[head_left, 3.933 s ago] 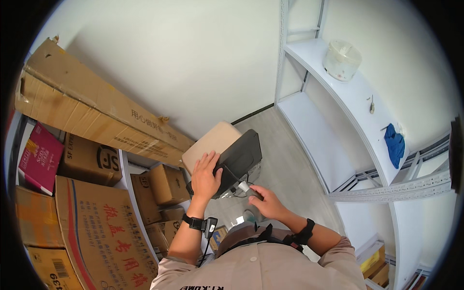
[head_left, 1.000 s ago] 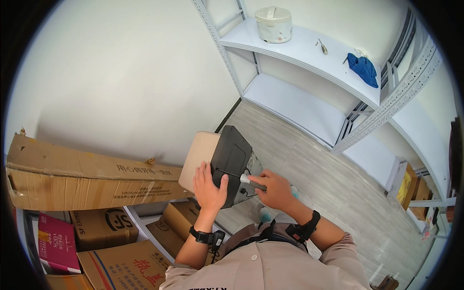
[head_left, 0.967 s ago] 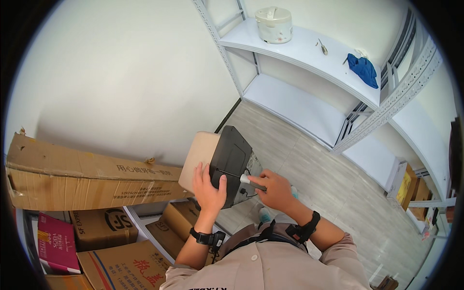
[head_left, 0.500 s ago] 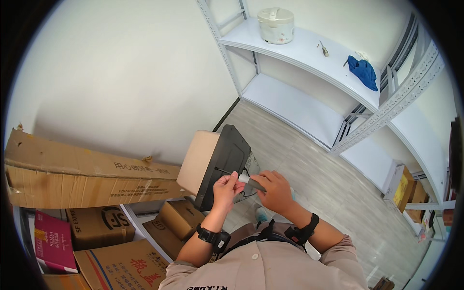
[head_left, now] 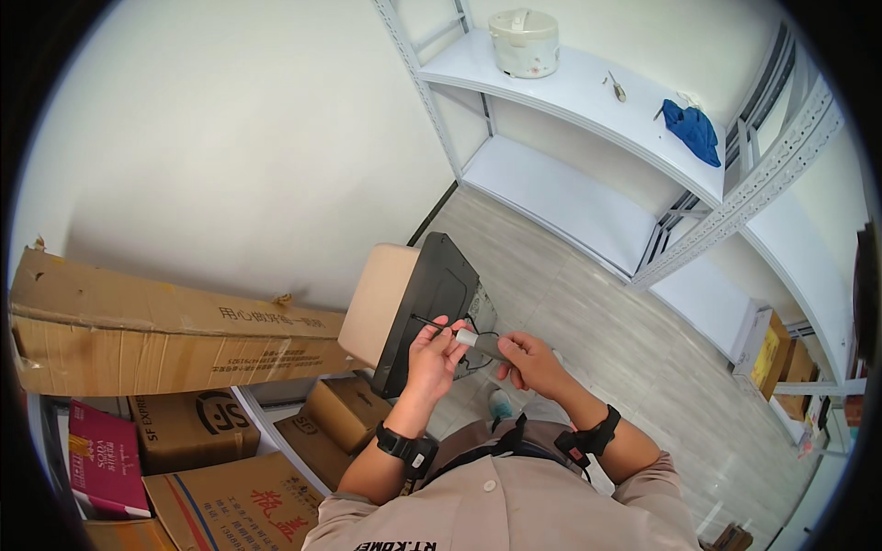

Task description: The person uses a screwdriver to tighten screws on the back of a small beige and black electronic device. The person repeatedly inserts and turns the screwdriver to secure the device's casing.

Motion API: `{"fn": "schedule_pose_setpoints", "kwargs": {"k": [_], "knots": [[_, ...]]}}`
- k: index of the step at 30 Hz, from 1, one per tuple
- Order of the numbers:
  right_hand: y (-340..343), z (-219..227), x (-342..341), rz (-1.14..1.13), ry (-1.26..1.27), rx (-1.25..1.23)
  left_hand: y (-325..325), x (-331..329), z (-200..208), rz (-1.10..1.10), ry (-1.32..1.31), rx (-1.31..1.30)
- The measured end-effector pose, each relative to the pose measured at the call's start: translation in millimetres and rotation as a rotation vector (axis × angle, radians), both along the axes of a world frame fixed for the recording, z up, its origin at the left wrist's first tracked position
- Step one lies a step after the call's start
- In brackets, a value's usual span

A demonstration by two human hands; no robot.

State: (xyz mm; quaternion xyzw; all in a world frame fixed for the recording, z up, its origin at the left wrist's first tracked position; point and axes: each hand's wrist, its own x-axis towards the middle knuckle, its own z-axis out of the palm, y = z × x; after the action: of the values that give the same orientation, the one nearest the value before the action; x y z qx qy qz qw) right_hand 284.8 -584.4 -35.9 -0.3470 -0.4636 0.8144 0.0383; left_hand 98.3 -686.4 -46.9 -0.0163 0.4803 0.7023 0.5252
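A screwdriver [head_left: 487, 344] with a thick grey handle and a pale collar lies level between my two hands. Its long thin dark shaft runs left to the dark back panel [head_left: 434, 285] of a beige-pink housing [head_left: 377, 294]; whether the tip sits in a screw is too small to tell. My left hand [head_left: 434, 360] is closed lightly about the shaft just ahead of the collar. My right hand [head_left: 533, 364] grips the rear end of the handle with thumb and fingers. A black cord [head_left: 478, 363] loops behind the tool, beside the panel.
Cardboard boxes [head_left: 220, 514] and a long carton [head_left: 175, 321] fill the left side. Ahead, a white shelf rack [head_left: 570, 101] carries a rice cooker [head_left: 524, 46], another screwdriver [head_left: 618, 90] and a blue cloth [head_left: 691, 133]. Pale flooring [head_left: 606, 340] stretches right.
My right hand has shifted back along the handle, and its fingers have turned from over the top to the rear end. My left fingers have loosened slightly around the shaft.
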Motion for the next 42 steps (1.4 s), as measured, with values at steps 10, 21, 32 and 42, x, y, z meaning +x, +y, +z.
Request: {"fn": "schedule_pose_setpoints", "kwargs": {"k": [10, 21, 32, 42], "knots": [[-4, -20, -2, -0.143, 0.167, 0.681, 1, -1, -13, 0.025, 0.006, -0.07], [3, -12, -7, -0.183, 0.079, -0.126, 4, 4, -15, 0.111, 0.064, -0.069], [7, -16, -8, -0.131, 0.121, 0.503, 9, 3, 0, 0.12, 0.018, -0.124], [1, -23, -12, -0.243, 0.12, 0.531, 7, -4, -21, 0.143, 0.063, -0.088]]}}
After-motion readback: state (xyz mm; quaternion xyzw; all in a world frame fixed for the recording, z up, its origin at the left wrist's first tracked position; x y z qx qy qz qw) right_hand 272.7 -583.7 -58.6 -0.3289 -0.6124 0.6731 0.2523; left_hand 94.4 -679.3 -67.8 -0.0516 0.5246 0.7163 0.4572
